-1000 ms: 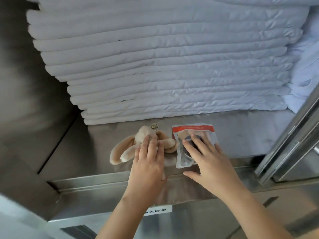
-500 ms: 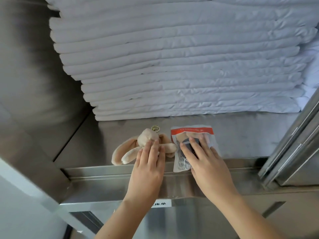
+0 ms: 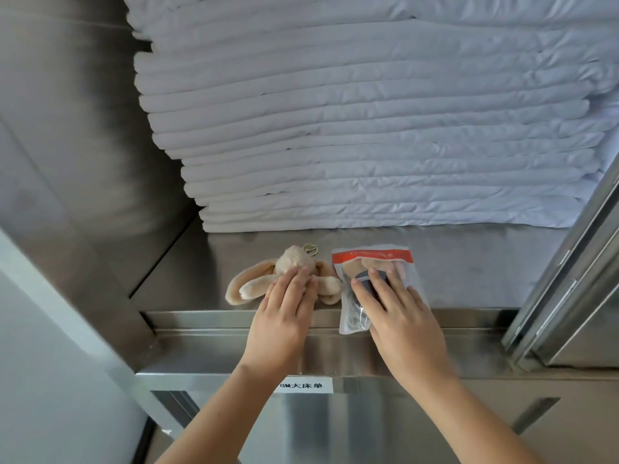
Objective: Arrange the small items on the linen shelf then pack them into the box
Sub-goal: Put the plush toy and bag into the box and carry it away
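Observation:
A beige plush rabbit [image 3: 264, 279] with long ears and a gold ring lies on the steel shelf [image 3: 469, 262]. Right beside it lies a clear plastic pouch [image 3: 355, 313] with an orange-red top band and a dark item inside. My left hand [image 3: 284, 316] rests flat on the rabbit's body with straight fingers. My right hand [image 3: 398, 316] lies flat on the pouch, its fingers spread over it. The pouch's lower end reaches over the shelf's front lip. No box is in view.
A tall stack of folded white sheets [image 3: 368, 128] fills the shelf behind the items. Steel cabinet walls close the left side [image 3: 83, 145]. A sliding door frame [image 3: 569, 279] stands at the right. A white label [image 3: 303, 385] is stuck on the shelf's front edge.
The view has shifted, so the shelf sits further right in frame. Both hands stay flat on the rabbit and pouch, nudged slightly forward.

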The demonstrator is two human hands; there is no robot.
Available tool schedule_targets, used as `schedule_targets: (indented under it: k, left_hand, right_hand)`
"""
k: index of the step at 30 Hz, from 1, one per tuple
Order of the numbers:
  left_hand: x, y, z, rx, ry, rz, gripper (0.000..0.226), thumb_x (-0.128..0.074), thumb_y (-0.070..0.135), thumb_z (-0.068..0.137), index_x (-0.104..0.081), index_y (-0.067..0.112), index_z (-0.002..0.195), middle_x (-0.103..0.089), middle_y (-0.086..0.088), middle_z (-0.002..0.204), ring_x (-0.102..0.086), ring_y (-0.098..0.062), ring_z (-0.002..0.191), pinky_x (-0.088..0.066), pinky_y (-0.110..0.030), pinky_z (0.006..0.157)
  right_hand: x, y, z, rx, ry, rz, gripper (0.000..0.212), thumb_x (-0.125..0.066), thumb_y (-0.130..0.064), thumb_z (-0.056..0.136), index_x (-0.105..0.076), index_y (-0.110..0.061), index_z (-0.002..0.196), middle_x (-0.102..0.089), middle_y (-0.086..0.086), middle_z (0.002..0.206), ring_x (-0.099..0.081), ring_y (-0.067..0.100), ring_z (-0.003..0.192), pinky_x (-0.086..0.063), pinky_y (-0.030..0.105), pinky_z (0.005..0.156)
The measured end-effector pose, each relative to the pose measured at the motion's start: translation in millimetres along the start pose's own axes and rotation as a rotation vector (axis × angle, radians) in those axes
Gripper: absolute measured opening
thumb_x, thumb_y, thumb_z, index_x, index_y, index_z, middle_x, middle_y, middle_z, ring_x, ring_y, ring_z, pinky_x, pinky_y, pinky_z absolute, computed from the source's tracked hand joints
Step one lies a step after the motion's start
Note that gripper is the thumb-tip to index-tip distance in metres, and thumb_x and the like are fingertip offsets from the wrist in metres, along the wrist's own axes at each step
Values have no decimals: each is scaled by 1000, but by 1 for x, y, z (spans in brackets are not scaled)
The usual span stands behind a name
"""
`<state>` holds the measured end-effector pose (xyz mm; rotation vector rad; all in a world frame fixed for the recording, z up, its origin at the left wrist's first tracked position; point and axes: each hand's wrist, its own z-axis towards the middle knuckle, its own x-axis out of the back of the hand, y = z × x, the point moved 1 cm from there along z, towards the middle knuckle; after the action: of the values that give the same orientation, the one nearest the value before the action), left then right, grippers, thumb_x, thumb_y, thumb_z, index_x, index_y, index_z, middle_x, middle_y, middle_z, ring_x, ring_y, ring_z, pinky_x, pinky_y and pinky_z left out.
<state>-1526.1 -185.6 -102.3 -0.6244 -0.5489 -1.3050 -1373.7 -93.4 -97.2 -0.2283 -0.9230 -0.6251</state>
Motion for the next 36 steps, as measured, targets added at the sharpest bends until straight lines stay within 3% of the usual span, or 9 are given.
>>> schedule_targets:
  k: [5, 11, 18, 28, 34, 36]
  left_hand:
    - [4, -3, 3, 19, 88, 40, 46, -21, 0, 99, -66, -7, 106, -65, -22, 108, -61, -38, 103, -52, -45, 84]
    - [20, 0, 8, 66, 157, 113, 52, -14, 2, 100, -65, -7, 110, -63, -23, 112, -59, -39, 106, -51, -47, 85]
    - [52, 5, -3, 124, 226, 237, 32, -36, 1, 99, -63, -6, 114, -61, -21, 119, -56, -37, 112, -46, -45, 94]
    - [126, -6, -61, 210, 228, 378, 33, -34, 2, 100, -63, -6, 113, -63, -22, 114, -56, -38, 112, -47, -49, 91]
    - [179, -15, -118, 266, 263, 510, 21, -53, -4, 91, -66, -7, 107, -65, -22, 107, -58, -37, 108, -44, -43, 98]
    - [199, -18, -140, 296, 274, 534, 22, -49, 0, 95, -66, -7, 107, -66, -22, 105, -56, -36, 109, -42, -42, 100]
  right_hand:
    - [3, 2, 2, 30, 41, 47, 62, -81, 4, 51, -68, -8, 110, -65, 19, 113, -60, 41, 105, -55, 44, 76]
    - [14, 5, 9, 73, 91, 128, 61, -80, 8, 54, -67, -7, 112, -64, 20, 116, -59, 42, 107, -55, 45, 76]
    - [32, -8, 17, 160, 156, 217, 57, -76, 11, 60, -66, -5, 114, -63, 21, 117, -57, 43, 110, -54, 47, 78]
    - [59, -81, 2, 310, 191, 329, 62, -77, 8, 61, -63, -7, 119, -61, 21, 120, -55, 43, 113, -54, 48, 80]
    - [86, -145, -22, 398, 208, 411, 65, -83, 6, 55, -64, -6, 117, -62, 22, 119, -56, 44, 111, -52, 51, 80]
    - [96, -168, -32, 428, 202, 443, 67, -83, 4, 56, -62, -7, 119, -61, 21, 120, -56, 43, 111, -52, 52, 81]
